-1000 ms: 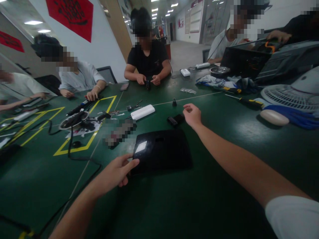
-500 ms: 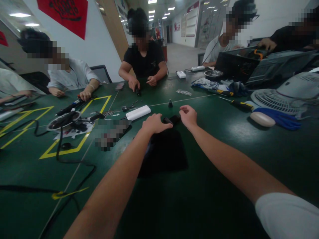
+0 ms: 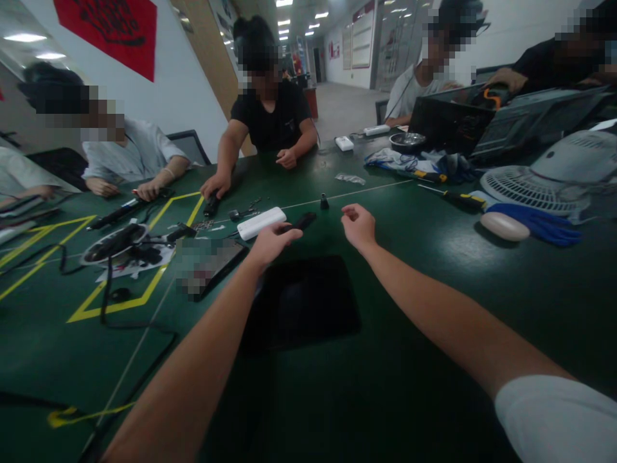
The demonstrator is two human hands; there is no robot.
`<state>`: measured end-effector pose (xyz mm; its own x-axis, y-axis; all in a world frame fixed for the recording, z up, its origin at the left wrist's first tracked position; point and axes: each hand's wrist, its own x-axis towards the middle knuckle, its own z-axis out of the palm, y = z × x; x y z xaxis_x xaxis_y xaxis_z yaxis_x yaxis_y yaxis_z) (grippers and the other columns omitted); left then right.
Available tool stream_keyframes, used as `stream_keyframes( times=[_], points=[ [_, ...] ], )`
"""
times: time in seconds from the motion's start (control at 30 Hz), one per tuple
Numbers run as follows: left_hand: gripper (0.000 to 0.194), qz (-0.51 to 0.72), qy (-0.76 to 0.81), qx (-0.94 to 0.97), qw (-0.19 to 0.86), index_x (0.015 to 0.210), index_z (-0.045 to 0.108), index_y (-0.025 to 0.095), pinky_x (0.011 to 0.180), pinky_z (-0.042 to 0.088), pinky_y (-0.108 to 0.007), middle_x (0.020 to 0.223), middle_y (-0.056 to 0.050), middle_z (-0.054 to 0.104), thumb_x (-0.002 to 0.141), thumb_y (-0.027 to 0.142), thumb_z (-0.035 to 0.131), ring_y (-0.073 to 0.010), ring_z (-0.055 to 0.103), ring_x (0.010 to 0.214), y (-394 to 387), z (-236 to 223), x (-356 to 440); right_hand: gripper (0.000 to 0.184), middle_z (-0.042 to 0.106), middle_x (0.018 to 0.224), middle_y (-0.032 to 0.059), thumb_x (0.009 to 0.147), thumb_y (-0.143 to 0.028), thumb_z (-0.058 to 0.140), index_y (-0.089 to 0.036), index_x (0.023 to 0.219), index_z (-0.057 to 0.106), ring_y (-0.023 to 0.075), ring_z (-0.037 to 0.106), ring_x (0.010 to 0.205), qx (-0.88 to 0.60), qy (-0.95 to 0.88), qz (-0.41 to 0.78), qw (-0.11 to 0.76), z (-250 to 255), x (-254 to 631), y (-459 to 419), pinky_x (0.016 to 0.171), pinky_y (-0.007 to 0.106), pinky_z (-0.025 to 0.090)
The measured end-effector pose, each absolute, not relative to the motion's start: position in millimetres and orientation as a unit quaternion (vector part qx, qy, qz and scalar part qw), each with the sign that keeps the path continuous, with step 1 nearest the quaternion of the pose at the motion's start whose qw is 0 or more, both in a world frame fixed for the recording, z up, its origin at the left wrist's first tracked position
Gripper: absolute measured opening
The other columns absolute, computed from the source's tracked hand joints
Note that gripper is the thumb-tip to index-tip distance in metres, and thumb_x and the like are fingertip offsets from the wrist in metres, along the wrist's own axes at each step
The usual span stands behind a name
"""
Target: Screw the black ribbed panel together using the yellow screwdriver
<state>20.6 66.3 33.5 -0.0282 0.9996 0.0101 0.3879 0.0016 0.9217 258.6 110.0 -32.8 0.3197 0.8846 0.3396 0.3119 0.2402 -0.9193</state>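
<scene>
My left hand (image 3: 272,244) grips a dark, elongated object (image 3: 304,222) whose far end sticks out past the thumb. Its exact kind is too dark to make out. To the right, my right hand (image 3: 359,227) hovers over the table with loosely curled fingers and nothing visible in them. Between the hands and a little farther off stands a small black tapered piece (image 3: 324,202). Nearer to me, a flat black tablet-like panel (image 3: 308,302) lies on the table. A white power-bank-like block (image 3: 261,223) sits just beyond my left hand.
On the left are black cables (image 3: 108,302), yellow tape (image 3: 154,283) and a tray of dark parts (image 3: 116,243). A screwdriver (image 3: 453,198), a pale oval object (image 3: 504,226), blue gloves (image 3: 535,225) and a fan (image 3: 540,186) lie right. Several people sit around.
My left hand has moved left with the dark object, away from my right hand, uncovering more of the black panel. The person opposite has moved a black object leftward.
</scene>
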Motion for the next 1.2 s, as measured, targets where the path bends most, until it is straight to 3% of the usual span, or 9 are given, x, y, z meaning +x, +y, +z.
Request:
stream_keyframes(
  times=[0.07, 0.17, 0.37, 0.6, 0.8, 1.2],
  points=[
    [0.037, 0.474, 0.559, 0.493, 0.469, 0.093, 0.074, 0.016, 0.067, 0.049, -0.03, 0.083, -0.006, 0.073, 0.068, 0.041, 0.084, -0.0187, 0.064, 0.068, 58, 30, 6, 0.015, 0.074, 0.089, 0.005, 0.079, -0.017, 0.061, -0.023, 0.09, 0.07, 0.0211, 0.067, 0.08, -0.564, -0.534, 0.244, 0.581, -34, 258, 110, 0.084, 0.039, 0.055],
    [0.029, 0.553, 0.509, 0.383, 0.536, 0.092, 0.067, 0.017, 0.064, 0.052, -0.028, 0.078, -0.007, 0.073, 0.077, 0.041, 0.071, -0.0171, 0.066, 0.064, 47, 26, -12, 0.017, 0.073, 0.092, 0.0048, 0.08, -0.017, 0.06, -0.023, 0.092, 0.07, 0.0203, 0.066, 0.081, -0.561, -0.543, 0.238, 0.578, -36, 258, 110, 0.084, 0.039, 0.055],
    [0.044, 0.588, 0.435, 0.311, 0.606, 0.094, 0.071, 0.014, 0.061, 0.057, -0.029, 0.082, -0.012, 0.078, 0.085, 0.055, 0.058, -0.0185, 0.069, 0.062, 42, 22, -35, 0.014, 0.071, 0.093, 0.0045, 0.082, -0.021, 0.062, -0.024, 0.094, 0.07, 0.0197, 0.064, 0.078, -0.565, -0.557, 0.222, 0.567, -38, 260, 109, 0.081, 0.039, 0.055],
    [0.038, 0.578, 0.423, 0.309, 0.626, 0.105, 0.071, 0.011, 0.068, 0.06, -0.029, 0.09, -0.016, 0.08, 0.08, 0.037, 0.06, -0.0195, 0.072, 0.072, 40, 14, -35, 0.016, 0.069, 0.08, 0.0013, 0.078, -0.023, 0.066, -0.025, 0.093, 0.07, 0.0207, 0.063, 0.074, -0.577, -0.562, 0.213, 0.553, -40, 263, 109, 0.079, 0.039, 0.053],
    [0.045, 0.572, 0.421, 0.308, 0.634, 0.113, 0.07, 0.012, 0.076, 0.062, -0.032, 0.097, -0.012, 0.078, 0.069, 0.019, 0.06, -0.0202, 0.072, 0.081, 39, 13, -33, 0.023, 0.074, 0.087, 0.0041, 0.076, -0.024, 0.064, -0.024, 0.098, 0.073, 0.0217, 0.066, 0.076, -0.58, -0.57, 0.214, 0.542, -39, 266, 106, 0.076, 0.039, 0.054],
    [0.032, 0.583, 0.428, 0.296, 0.624, 0.101, 0.071, 0.012, 0.07, 0.06, -0.029, 0.092, -0.013, 0.078, 0.075, 0.025, 0.06, -0.0196, 0.07, 0.076, 37, 14, -31, 0.026, 0.074, 0.086, 0.0041, 0.073, -0.022, 0.065, -0.024, 0.096, 0.076, 0.0216, 0.066, 0.075, -0.583, -0.574, 0.211, 0.535, -37, 266, 104, 0.075, 0.04, 0.054]
  ],
)
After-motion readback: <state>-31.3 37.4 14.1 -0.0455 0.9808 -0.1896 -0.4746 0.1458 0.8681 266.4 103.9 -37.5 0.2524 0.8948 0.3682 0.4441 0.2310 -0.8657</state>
